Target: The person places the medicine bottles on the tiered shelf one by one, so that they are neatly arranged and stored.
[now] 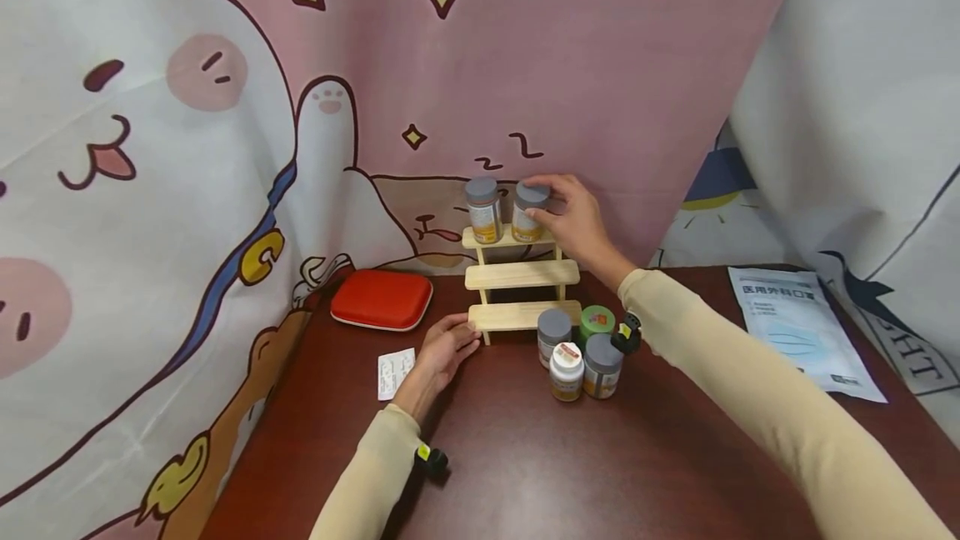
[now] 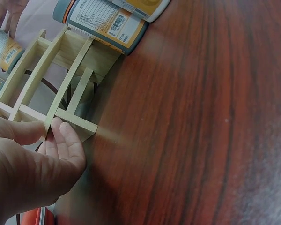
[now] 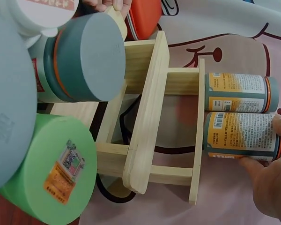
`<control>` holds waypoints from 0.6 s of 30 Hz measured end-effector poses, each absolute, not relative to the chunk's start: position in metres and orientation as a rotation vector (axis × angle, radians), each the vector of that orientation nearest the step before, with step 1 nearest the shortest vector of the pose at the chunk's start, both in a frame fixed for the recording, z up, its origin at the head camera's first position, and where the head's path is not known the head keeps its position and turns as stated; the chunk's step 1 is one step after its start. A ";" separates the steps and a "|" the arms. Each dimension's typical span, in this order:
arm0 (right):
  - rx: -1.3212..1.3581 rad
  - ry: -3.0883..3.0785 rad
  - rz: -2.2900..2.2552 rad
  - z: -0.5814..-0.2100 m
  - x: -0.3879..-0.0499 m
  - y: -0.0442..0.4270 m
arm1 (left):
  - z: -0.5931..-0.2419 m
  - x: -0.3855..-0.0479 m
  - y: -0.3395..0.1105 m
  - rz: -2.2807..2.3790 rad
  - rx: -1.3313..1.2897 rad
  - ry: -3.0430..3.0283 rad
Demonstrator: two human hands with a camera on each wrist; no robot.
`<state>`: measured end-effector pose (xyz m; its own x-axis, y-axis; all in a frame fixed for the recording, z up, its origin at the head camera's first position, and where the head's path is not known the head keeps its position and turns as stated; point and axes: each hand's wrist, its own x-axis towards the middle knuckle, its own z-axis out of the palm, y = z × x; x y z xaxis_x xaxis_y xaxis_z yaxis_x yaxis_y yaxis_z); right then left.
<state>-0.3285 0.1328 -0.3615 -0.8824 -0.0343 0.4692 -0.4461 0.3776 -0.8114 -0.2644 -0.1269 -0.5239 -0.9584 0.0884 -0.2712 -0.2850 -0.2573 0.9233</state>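
A three-tier wooden rack [image 1: 521,275] stands against the backdrop. On its top shelf are two grey-lidded jars; my right hand [image 1: 573,219] grips the right jar [image 1: 527,225] near its lid, beside the left jar [image 1: 486,211]. In the right wrist view, fingers and thumb of the right hand [image 3: 274,173] hold that jar [image 3: 241,135] with its base at the shelf. My left hand [image 1: 442,350] pinches the left end of the bottom shelf; the left wrist view shows the hand [image 2: 42,164] with thumb and fingers on the board's end [image 2: 56,105].
Right of the rack's bottom shelf cluster two grey-lidded jars [image 1: 602,367], a green-lidded jar [image 1: 597,320] and a white bottle [image 1: 566,373]. A red case [image 1: 381,299] and a small white packet [image 1: 395,373] lie left. A mask package [image 1: 802,327] lies at the right.
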 end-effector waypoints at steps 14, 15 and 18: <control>0.466 -2.367 1.382 -0.357 -0.341 0.128 | -0.523 -0.262 -0.129 2.292 -0.212 1.768; 0.468 -2.373 1.377 -0.356 -0.341 0.128 | -0.523 -0.262 -0.128 2.291 -0.208 1.766; 0.475 -2.386 1.366 -0.354 -0.344 0.128 | -0.523 -0.263 -0.128 2.290 -0.204 1.762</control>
<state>-0.3435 0.1278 -0.3543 -0.8827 -0.1136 0.4560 -0.4507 0.4794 -0.7530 -0.2627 -0.1283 -0.5225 -0.9604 0.1070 -0.2573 -0.2761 -0.2409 0.9305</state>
